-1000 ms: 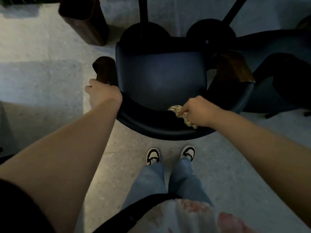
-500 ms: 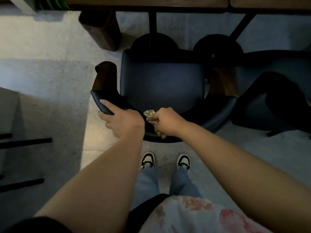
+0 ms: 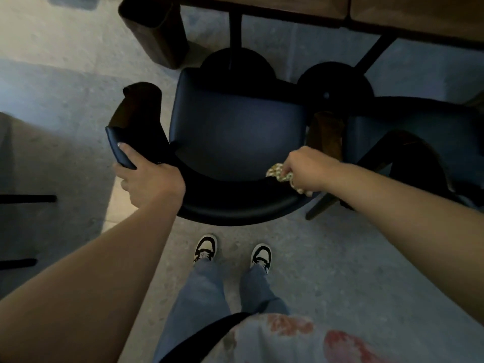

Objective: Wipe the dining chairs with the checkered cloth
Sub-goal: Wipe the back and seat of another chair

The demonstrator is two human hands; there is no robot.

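Note:
A dark blue padded dining chair stands in front of me, its curved backrest nearest my feet. My left hand grips the left end of that backrest, thumb on top. My right hand is closed on the bunched checkered cloth, pressing it on the right part of the backrest's inner rim. Only a small yellow-green wad of the cloth shows beyond my fingers.
A second dark chair stands close on the right. A wooden table with black legs and round bases lies beyond the chairs. A dark wooden block sits at upper left. Black bars show at the left edge.
My right hand has slid the cloth from the backrest's left-middle to its right side. My left hand keeps hold of the left end. The view has shifted slightly.

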